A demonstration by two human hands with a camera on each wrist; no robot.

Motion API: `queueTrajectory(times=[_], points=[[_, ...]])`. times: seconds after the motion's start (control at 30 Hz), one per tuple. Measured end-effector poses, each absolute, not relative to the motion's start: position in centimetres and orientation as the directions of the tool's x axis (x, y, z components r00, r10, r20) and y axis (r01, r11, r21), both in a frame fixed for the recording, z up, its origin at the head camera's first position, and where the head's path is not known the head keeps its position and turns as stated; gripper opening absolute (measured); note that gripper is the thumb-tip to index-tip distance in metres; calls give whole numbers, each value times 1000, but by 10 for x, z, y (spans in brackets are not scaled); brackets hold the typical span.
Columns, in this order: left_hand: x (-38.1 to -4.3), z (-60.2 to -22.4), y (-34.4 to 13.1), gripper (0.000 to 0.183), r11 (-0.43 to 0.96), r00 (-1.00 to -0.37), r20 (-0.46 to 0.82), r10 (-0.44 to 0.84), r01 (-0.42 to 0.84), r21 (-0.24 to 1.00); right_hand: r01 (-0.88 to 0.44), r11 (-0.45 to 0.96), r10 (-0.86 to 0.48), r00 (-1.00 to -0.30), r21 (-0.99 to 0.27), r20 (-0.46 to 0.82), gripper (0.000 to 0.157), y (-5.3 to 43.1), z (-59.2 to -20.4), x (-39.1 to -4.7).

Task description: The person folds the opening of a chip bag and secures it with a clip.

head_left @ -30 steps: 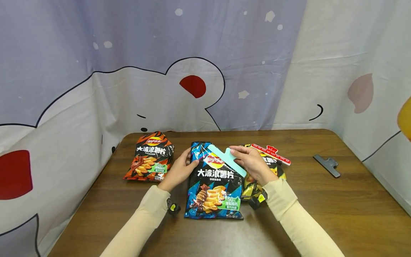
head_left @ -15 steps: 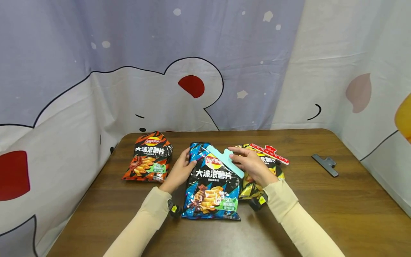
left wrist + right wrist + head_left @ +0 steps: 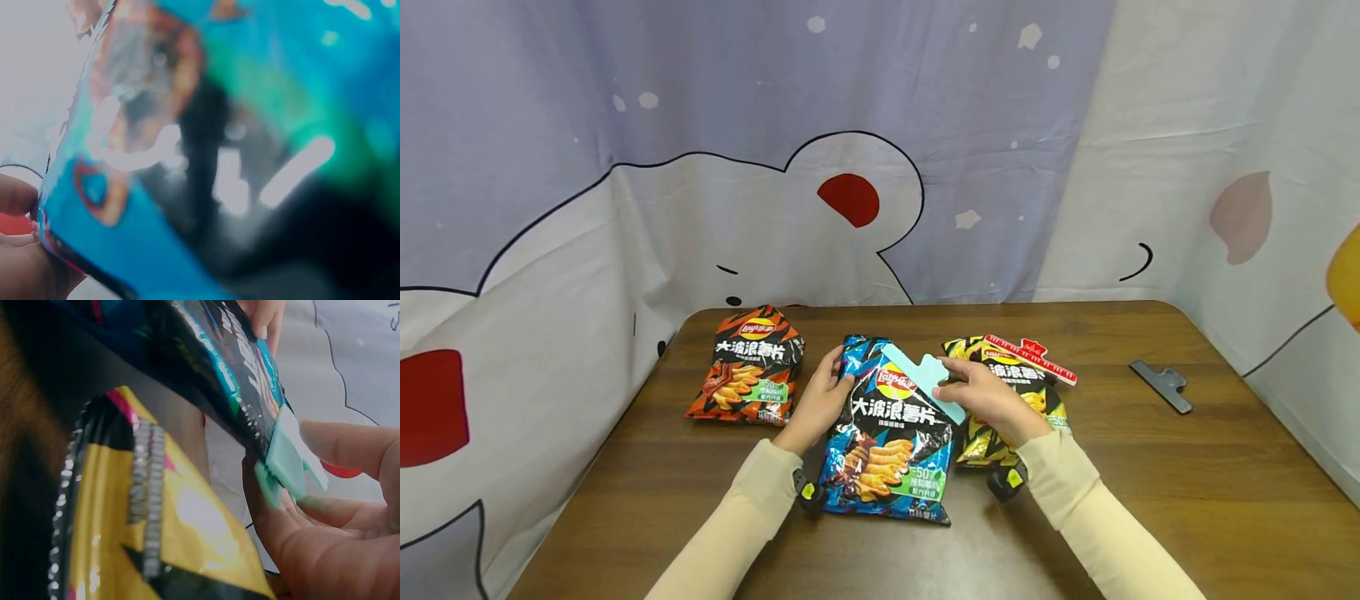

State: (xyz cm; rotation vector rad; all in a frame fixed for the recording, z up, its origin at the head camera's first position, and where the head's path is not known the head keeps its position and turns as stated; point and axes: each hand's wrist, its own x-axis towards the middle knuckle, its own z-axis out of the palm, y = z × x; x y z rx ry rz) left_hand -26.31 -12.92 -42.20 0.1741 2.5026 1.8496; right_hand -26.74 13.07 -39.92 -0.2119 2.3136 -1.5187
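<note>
A blue and black chip bag (image 3: 887,433) is held up over the table in the head view, its print facing me. A mint-green bag clip (image 3: 921,377) lies diagonally across its folded upper right corner. My left hand (image 3: 820,400) pinches the bag's upper left edge between thumb and fingers; in the left wrist view the bag (image 3: 156,244) fills most of the picture, blurred. At the clip's right side my right hand (image 3: 988,393) holds on, thumb in front and fingers behind. The right wrist view shows the clip (image 3: 287,456) edge-on between thumb and fingers.
Behind the right hand lies a yellow and black chip bag (image 3: 981,446) with a red clip (image 3: 1033,358) across its top. An orange-red chip bag (image 3: 748,367) lies at the left on the wooden table (image 3: 1150,492). A grey clip (image 3: 1161,386) rests far right.
The blue bag's lower end has swung left and toward me, uncovering more of the yellow bag. My right thumb has moved lower along the clip. The left hand keeps its hold.
</note>
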Motion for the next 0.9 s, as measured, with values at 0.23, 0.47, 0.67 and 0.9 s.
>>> queueTrajectory(times=[0.23, 0.47, 0.67, 0.9], points=[[-262, -421, -130, 56, 290, -996, 40, 82, 62, 955, 19, 420, -389, -899, -907, -199, 81, 131, -403, -264], [-260, -420, -131, 56, 278, -996, 27, 87, 51, 959, -29, 482, -415, -888, -876, -199, 85, 130, -398, -258], [-261, -421, -134, 57, 304, -994, 22, 103, 53, 951, -45, 490, -403, -897, -871, -180, 84, 130, -397, -258], [-261, -412, -136, 60, 338, -993, 19, 118, 58, 939, -47, 503, -374, -912, -863, -168, 81, 131, -397, -267]])
